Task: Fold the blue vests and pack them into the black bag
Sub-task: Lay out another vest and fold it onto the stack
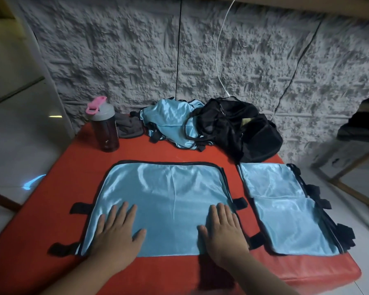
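Blue vest [170,201] lies flat mid-table, left hand [117,233] and right hand [224,233] pressing its near edge, fingers straight and slightly spread. Folded vests [285,209] sit just right, crumpled vests [170,122] behind, touching the black bag [239,126]; bottle [104,126] far left

Single head-worn wide-angle cam, looks forward and down over the red table [179,153] from its near edge. Close range: both forearms enter from the bottom edge, table fills the lower half. Textured grey wall [136,50] fills the upper half, bowed by lens distortion. No second view, no overlap.
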Motion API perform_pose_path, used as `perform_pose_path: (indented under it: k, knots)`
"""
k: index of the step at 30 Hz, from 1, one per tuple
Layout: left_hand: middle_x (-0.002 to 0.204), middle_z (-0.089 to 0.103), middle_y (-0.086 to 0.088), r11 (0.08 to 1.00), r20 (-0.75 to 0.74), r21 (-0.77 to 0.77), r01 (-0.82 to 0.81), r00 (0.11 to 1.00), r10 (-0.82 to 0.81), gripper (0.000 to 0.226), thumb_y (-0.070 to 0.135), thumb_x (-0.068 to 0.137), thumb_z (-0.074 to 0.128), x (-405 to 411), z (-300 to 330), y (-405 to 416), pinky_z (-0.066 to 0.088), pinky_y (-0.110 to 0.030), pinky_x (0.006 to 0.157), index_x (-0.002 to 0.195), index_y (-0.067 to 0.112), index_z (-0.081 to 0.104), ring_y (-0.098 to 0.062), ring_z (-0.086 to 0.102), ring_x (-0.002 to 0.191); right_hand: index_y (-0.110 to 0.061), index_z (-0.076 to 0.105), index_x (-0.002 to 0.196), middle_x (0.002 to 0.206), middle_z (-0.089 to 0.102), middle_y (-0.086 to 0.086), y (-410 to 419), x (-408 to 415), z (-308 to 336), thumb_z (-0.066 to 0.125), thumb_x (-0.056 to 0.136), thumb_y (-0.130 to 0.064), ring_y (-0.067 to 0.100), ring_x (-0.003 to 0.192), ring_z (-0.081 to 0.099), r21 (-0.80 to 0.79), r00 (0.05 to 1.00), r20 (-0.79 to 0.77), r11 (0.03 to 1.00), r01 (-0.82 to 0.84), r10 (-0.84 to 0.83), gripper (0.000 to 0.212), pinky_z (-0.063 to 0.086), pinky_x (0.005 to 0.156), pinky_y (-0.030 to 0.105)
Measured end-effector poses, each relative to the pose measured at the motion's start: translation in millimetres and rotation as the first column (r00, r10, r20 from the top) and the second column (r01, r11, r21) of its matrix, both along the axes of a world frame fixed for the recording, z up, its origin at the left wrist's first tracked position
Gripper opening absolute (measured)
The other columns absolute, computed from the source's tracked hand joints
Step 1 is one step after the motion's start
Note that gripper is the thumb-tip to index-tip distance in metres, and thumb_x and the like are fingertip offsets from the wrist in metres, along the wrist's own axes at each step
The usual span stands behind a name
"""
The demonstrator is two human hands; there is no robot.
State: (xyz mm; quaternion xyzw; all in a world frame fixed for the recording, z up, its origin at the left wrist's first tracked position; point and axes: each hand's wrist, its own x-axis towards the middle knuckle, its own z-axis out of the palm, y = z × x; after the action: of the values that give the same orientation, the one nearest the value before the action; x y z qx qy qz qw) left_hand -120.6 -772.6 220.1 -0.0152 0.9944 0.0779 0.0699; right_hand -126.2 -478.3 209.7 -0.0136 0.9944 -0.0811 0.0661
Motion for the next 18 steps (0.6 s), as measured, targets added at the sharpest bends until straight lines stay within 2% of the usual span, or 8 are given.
perform_pose_path:
  k: [2,4,5,7,12,15,18]
  knots:
    - [0.168,0.012,0.007,1.0,-0.038,0.029,0.008,0.999,-0.007,0.08,0.068,0.091,0.025,-12.5,15.8,1.0,0.003,-0.04,0.126,0.16,0.029,0.017,-0.016,0.002,0.155,-0.01,0.019,0.156,0.164,0.022,0.012,-4.4,-16.4,13.7,0.011,0.094,-0.064,0.028,0.153,0.014,-0.05,1.0,-0.024,0.999,-0.018,0.017,0.083,0.015,0.125,0.039]
    - [0.16,0.034,0.007,0.998,-0.156,0.05,0.027,0.988,-0.019,0.075,0.065,0.091,0.033,-29.5,24.6,-0.1,0.014,-0.035,0.124,0.154,0.026,0.037,-0.014,0.023,0.15,-0.006,0.012,0.16,0.168,0.015,0.012,-5.8,-37.3,27.9,0.024,0.103,-0.05,0.025,0.156,0.008,-0.131,0.996,-0.057,0.989,-0.074,0.067,0.074,0.009,0.127,0.033]
    - [0.159,0.037,0.007,0.997,-0.193,0.077,0.032,0.981,-0.016,0.07,0.062,0.094,0.04,-39.0,25.5,-1.3,0.017,-0.033,0.124,0.153,0.024,0.04,-0.014,0.027,0.149,-0.007,0.006,0.161,0.17,0.008,0.01,-5.1,-47.0,32.9,0.03,0.106,-0.042,0.023,0.157,0.002,-0.172,0.994,-0.073,0.981,-0.091,0.079,0.07,0.005,0.127,0.03]
    - [0.163,0.031,0.005,0.991,-0.201,0.131,0.033,0.98,-0.006,0.065,0.054,0.099,0.044,-61.6,22.2,-5.4,0.015,-0.035,0.125,0.155,0.024,0.036,-0.016,0.021,0.152,-0.008,0.0,0.161,0.17,0.0,0.008,-4.1,-67.3,35.7,0.036,0.108,-0.034,0.021,0.157,-0.004,-0.218,0.991,-0.096,0.97,-0.107,0.088,0.07,0.0,0.126,0.029]
    - [0.169,-0.001,0.008,0.994,-0.105,0.081,0.07,0.993,-0.062,0.063,0.051,0.105,0.026,-109.0,12.2,-8.2,-0.001,-0.044,0.126,0.161,0.031,0.008,-0.019,-0.009,0.155,-0.013,0.003,0.163,0.171,-0.001,0.003,-8.1,-113.6,16.0,0.033,0.107,-0.04,0.02,0.157,-0.007,-0.191,0.988,-0.125,0.975,-0.113,0.09,0.069,0.003,0.128,0.039]
    - [0.169,-0.009,0.008,0.997,-0.054,0.033,0.066,0.996,-0.064,0.062,0.054,0.104,0.019,-125.5,3.9,-11.4,-0.006,-0.049,0.125,0.159,0.038,-0.005,-0.02,-0.014,0.155,-0.017,0.002,0.163,0.171,0.0,0.002,-3.6,-128.6,4.3,0.022,0.106,-0.051,0.019,0.157,-0.007,-0.129,0.992,-0.103,0.988,-0.08,0.067,0.07,0.002,0.128,0.04]
    - [0.168,-0.013,0.008,0.999,-0.032,-0.03,0.024,0.999,-0.025,0.065,0.063,0.1,0.009,-132.2,-9.4,-22.3,-0.011,-0.047,0.124,0.158,0.041,-0.01,-0.016,-0.018,0.154,-0.019,0.006,0.163,0.171,0.004,0.002,8.2,-132.2,-5.1,0.006,0.097,-0.064,0.018,0.157,-0.006,-0.063,0.996,-0.09,0.998,-0.007,0.002,0.08,0.003,0.128,0.04]
